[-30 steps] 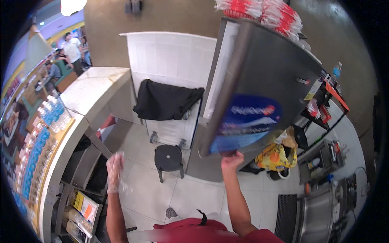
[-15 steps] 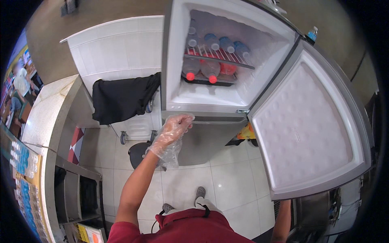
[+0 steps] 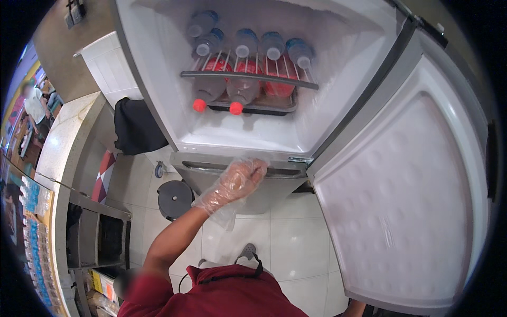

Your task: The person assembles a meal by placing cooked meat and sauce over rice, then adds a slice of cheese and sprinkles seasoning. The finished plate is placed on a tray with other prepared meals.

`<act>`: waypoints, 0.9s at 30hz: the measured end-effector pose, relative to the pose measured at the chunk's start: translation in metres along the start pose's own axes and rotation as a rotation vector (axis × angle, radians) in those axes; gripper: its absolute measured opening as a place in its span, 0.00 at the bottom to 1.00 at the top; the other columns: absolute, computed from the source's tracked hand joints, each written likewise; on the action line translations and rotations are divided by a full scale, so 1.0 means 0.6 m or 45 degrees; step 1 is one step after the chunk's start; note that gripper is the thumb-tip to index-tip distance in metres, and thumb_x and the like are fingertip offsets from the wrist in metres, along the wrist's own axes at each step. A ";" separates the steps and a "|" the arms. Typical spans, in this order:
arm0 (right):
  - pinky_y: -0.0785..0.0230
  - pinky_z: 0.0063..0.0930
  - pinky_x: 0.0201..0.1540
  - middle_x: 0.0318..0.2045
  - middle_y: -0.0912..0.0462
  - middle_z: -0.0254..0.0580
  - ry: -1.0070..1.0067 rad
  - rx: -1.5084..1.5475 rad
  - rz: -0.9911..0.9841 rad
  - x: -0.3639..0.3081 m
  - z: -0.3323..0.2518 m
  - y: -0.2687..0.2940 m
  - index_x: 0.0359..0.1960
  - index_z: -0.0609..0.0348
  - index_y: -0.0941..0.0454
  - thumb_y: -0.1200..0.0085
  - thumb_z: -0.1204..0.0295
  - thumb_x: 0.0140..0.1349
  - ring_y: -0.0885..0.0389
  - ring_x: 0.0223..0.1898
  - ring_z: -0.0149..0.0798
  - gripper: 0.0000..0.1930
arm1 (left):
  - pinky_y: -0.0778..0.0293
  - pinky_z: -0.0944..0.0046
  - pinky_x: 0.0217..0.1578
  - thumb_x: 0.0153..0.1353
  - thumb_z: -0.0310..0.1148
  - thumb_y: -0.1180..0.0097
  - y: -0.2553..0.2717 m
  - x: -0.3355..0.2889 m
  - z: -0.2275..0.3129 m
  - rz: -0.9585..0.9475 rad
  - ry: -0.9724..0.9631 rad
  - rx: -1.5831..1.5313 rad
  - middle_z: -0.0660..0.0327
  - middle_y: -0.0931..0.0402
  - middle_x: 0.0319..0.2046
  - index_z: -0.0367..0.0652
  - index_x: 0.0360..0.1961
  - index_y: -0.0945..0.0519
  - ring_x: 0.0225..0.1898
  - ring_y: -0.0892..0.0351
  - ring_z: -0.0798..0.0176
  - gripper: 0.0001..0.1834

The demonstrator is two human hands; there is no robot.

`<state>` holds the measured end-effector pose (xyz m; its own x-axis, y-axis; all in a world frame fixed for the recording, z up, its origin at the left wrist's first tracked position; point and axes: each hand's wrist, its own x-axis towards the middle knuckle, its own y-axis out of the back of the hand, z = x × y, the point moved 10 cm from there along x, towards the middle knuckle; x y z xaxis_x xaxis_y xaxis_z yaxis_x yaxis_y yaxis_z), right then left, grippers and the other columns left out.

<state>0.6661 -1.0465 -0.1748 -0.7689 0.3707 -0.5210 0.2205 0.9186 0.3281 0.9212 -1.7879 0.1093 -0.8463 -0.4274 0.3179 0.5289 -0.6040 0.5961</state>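
A clear plastic glove covers my left hand point(image 3: 237, 182), held in front of the lower fridge door point(image 3: 259, 195) near its recessed handle. Its fingers are curled together, with nothing visible in them. Beyond it stands the open freezer compartment point(image 3: 248, 132). Several blue-capped bottles point(image 3: 246, 42) lie on its wire shelf point(image 3: 248, 76). Below, bottles with red caps, one a red-capped bottle point(image 3: 242, 95), lie on a dark tray point(image 3: 272, 109). On the right the freezer door point(image 3: 396, 201) is swung open. My right forearm point(image 3: 355, 308) shows at its lower edge; the right hand is hidden behind the door.
A stone-topped counter point(image 3: 68, 137) runs along the left, with rows of bottled water point(image 3: 37, 248) beyond it. A dark round pedal bin point(image 3: 176, 199) and a black cloth point(image 3: 136, 127) are left of the fridge. A person point(image 3: 36, 108) stands in the far left background.
The view has come closer to the freezer, which fills more of it. My left hand has shifted right along the lower door. Less of my right forearm shows beside the freezer door.
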 end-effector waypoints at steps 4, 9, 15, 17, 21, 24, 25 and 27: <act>0.29 0.29 0.32 0.40 0.15 0.45 -0.064 -0.183 -0.045 0.018 0.046 -0.013 0.47 0.59 0.22 0.52 0.58 0.71 0.21 0.31 0.34 0.17 | 0.22 0.61 0.33 0.67 0.33 0.44 0.014 0.038 -0.122 0.403 0.631 -1.068 0.57 0.18 0.38 0.32 0.51 0.24 0.35 0.17 0.62 0.16; 0.28 0.26 0.27 0.37 0.14 0.45 -0.004 -0.669 -0.536 -0.040 0.151 -0.147 0.45 0.60 0.21 0.53 0.58 0.72 0.20 0.27 0.33 0.17 | 0.23 0.66 0.32 0.66 0.34 0.39 0.119 0.133 -0.123 0.588 0.492 -1.691 0.54 0.20 0.38 0.34 0.50 0.26 0.33 0.19 0.64 0.17; 0.31 0.26 0.27 0.29 0.15 0.40 0.300 -0.642 -1.326 -0.487 0.126 -0.549 0.40 0.62 0.18 0.49 0.60 0.71 0.24 0.24 0.28 0.16 | 0.20 0.65 0.35 0.66 0.31 0.40 0.159 0.164 -0.080 0.495 0.361 -1.605 0.46 0.20 0.41 0.29 0.47 0.24 0.36 0.17 0.60 0.15; 0.27 0.27 0.36 0.30 0.15 0.38 1.004 -0.649 -1.246 -0.660 -0.066 -0.685 0.44 0.63 0.18 0.49 0.63 0.72 0.19 0.30 0.31 0.14 | 0.18 0.64 0.37 0.67 0.30 0.42 0.190 0.162 -0.079 0.416 0.322 -1.581 0.45 0.20 0.40 0.27 0.46 0.23 0.37 0.17 0.60 0.14; 0.28 0.41 0.50 0.44 0.19 0.55 2.116 -0.158 -1.124 -0.926 -0.384 -0.861 0.50 0.65 0.22 0.52 0.76 0.70 0.20 0.45 0.55 0.11 | 0.17 0.64 0.41 0.68 0.26 0.44 0.210 0.166 -0.096 0.296 0.297 -1.651 0.44 0.21 0.40 0.26 0.46 0.23 0.39 0.17 0.59 0.12; 0.30 0.47 0.55 0.46 0.20 0.58 2.459 -0.301 -0.852 -0.963 -0.489 -1.006 0.49 0.63 0.21 0.49 0.73 0.63 0.23 0.50 0.58 0.14 | 0.17 0.64 0.43 0.68 0.25 0.45 0.200 0.181 -0.084 0.269 0.293 -1.692 0.45 0.21 0.40 0.25 0.46 0.23 0.40 0.17 0.58 0.12; 0.31 0.48 0.57 0.47 0.20 0.58 2.623 -0.434 -0.767 -0.979 -0.492 -1.035 0.49 0.63 0.21 0.48 0.70 0.63 0.24 0.51 0.58 0.15 | 0.17 0.64 0.43 0.68 0.25 0.45 0.200 0.182 -0.087 0.262 0.302 -1.703 0.46 0.21 0.40 0.25 0.46 0.24 0.41 0.18 0.58 0.12; 0.34 0.51 0.60 0.49 0.20 0.58 2.940 -0.717 -0.560 -0.998 -0.488 -1.076 0.49 0.63 0.21 0.46 0.64 0.62 0.24 0.53 0.59 0.18 | 0.18 0.64 0.43 0.68 0.26 0.44 0.196 0.184 -0.093 0.279 0.337 -1.737 0.48 0.20 0.40 0.25 0.47 0.24 0.40 0.18 0.58 0.13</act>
<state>0.8085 -1.9016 0.1558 0.0550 -0.7877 0.6136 0.1183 0.6154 0.7793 0.8934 -1.9434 0.1734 -0.7840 -0.6165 0.0722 0.4198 -0.6124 -0.6699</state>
